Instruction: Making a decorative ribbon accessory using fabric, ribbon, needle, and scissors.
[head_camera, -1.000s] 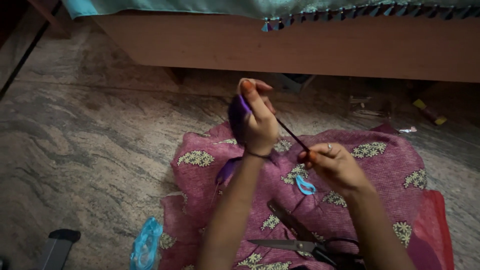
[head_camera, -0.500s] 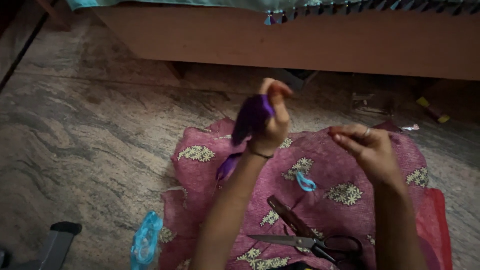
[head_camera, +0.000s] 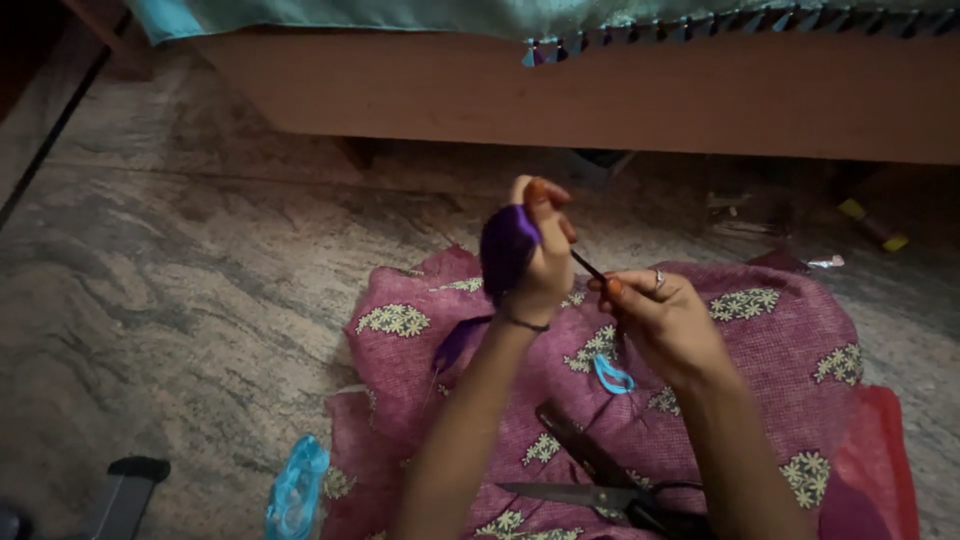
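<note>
Left hand (head_camera: 540, 265) grips purple ribbon (head_camera: 505, 250); strand (head_camera: 588, 265) slants down-right to right hand (head_camera: 665, 320).

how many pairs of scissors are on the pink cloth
1. The scissors lie on the pink flowered cloth near the bottom edge, under the right forearm, blades pointing left. Their handles are partly cut off by the frame, so another pair could be hidden.

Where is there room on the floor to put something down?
The stone floor left of the pink cloth is bare, up to the bed frame. On the cloth it is crowded: both hands, scissors and a blue loop. A blue packet sits at its lower left edge.
</note>
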